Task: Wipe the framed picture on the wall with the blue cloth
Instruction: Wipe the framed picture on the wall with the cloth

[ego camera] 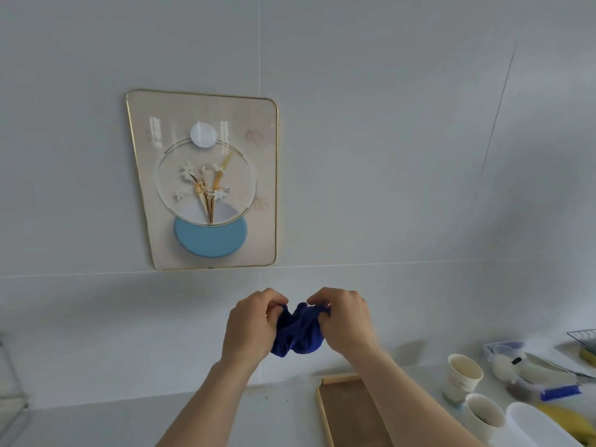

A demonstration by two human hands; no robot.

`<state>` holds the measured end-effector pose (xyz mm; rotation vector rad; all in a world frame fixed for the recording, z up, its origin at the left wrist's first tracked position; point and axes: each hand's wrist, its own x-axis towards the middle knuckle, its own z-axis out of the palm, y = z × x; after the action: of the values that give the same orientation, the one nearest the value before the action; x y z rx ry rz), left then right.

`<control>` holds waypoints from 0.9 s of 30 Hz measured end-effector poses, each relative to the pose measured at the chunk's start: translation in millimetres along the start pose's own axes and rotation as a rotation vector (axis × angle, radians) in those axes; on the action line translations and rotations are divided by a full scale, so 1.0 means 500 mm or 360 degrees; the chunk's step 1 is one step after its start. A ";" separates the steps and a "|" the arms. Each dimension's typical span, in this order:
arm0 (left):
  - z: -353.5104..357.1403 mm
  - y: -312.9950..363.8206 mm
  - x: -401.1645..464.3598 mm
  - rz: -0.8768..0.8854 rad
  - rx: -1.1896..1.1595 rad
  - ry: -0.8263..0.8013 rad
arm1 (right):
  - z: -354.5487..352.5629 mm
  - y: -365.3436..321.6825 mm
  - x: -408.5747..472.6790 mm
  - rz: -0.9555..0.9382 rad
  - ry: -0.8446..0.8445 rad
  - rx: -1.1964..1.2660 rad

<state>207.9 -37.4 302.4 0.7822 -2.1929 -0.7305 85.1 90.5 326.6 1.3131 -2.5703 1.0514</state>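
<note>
The framed picture (206,179) hangs on the white tiled wall, upper left of centre; it has a thin gold frame, dried flowers in a glass ring and a pale blue disc. Below and to its right, in front of the wall, I hold a bunched dark blue cloth (298,332) between both hands. My left hand (250,324) pinches its left side and my right hand (346,321) pinches its right side. The cloth hangs in the air, apart from the picture and above the counter.
A wooden tray (350,411) lies on the white counter under my right forearm. At the right stand two paper cups (464,379), a white tub (535,427), plastic containers (506,359), a blue brush (561,391) and a banana (567,421). A metal rack (13,391) sits at the far left.
</note>
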 end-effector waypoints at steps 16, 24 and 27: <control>-0.132 -0.093 0.023 -0.0158 -0.0701 -0.0109 | 0.094 -0.218 0.053 0.0227 0.0111 0.0742; -0.227 -0.156 0.102 -0.0241 -0.0764 0.0192 | 0.141 -0.325 0.092 0.0315 -0.0090 0.1356; -0.251 -0.158 0.125 -0.0222 -0.0828 0.0217 | 0.179 -0.362 0.099 0.0341 -0.0293 0.1560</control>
<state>290.5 -167.3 350.4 0.6897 -1.7236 -1.2153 208.3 -69.9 373.7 1.2874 -2.3777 2.5349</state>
